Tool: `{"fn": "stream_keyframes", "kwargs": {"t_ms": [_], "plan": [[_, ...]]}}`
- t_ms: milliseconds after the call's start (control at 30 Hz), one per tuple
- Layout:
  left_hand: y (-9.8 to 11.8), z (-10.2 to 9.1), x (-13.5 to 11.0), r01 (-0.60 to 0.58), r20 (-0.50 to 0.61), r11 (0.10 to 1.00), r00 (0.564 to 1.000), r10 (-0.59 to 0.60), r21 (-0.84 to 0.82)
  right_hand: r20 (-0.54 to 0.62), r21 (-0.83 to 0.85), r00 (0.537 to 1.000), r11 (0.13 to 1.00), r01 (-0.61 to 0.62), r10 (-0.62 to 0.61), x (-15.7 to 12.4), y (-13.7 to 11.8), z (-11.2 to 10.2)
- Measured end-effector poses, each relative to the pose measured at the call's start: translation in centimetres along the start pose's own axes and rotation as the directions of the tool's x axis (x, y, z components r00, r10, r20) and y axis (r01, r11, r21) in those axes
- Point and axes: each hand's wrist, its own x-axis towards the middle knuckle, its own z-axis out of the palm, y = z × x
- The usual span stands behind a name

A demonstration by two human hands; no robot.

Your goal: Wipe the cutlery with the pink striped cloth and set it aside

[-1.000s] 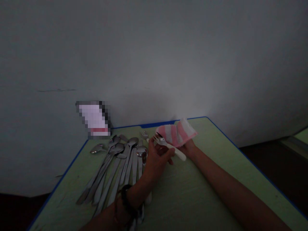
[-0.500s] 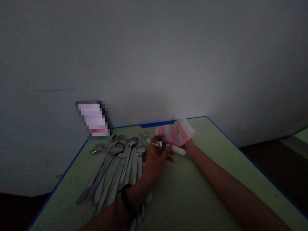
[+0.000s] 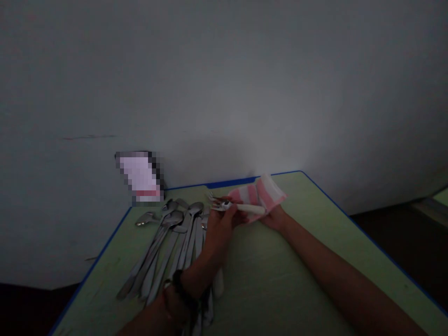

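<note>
My left hand [image 3: 221, 226] is closed on a fork [image 3: 249, 209] with a white handle. Its metal tines point left, and the handle reaches right to the cloth. My right hand [image 3: 275, 218] is wrapped in and under a pink-and-white striped cloth [image 3: 271, 193], its fingers mostly hidden. The cloth lies against the handle's right end. Other metal tines [image 3: 211, 197] show just behind the held fork; whether they belong to a piece in my hand is unclear. Left of my left hand lies a pile of metal spoons [image 3: 173, 218] and other cutlery, partly covered by my forearm.
The light green table [image 3: 315, 261] has a blue edge and stands against a grey wall [image 3: 224, 93]. A blurred-out phone-like device [image 3: 140, 175] leans on the wall at the table's back left corner. Cutlery handles [image 3: 135, 280] stretch toward the near left side.
The fork has shifted slightly left and up, its handle now more level and closer against the cloth. My left fingers have drawn in behind it. The view has tilted a little.
</note>
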Motion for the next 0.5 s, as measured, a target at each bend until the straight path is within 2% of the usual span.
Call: {"fn": "stream_keyframes", "kwargs": {"t_ms": [100, 233, 333, 433, 500], "plan": [[0.9, -0.6, 1.1, -0.089, 0.035, 0.996, 0.995, 0.09, -0.031, 0.143, 0.041, 0.99, 0.999, -0.001, -0.005, -0.3, -0.2, 0.3], [1.2, -1.6, 2.2, -0.165, 0.013, 0.985, 0.986, 0.165, 0.054, 0.08, 0.027, 0.994, 0.997, 0.076, -0.078, -0.3, -0.2, 0.0], [1.1, -2.1, 2.3, -0.219, 0.015, 0.938, 0.975, 0.224, 0.269, 0.036, -0.049, 0.997, 0.996, 0.073, -0.071, -0.1, 0.0, -0.4], [1.3, -2.5, 2.2, -0.276, 0.068, 0.804, 0.957, 0.284, 0.527, -0.036, -0.051, 0.994, 0.993, 0.102, -0.104, 0.4, 0.6, -1.1], [1.4, -2.6, 2.2, -0.297, 0.108, 0.729, 0.949, 0.296, 0.617, -0.101, -0.023, 0.984, 0.989, 0.148, -0.15, 0.8, 1.0, -1.7]]}}
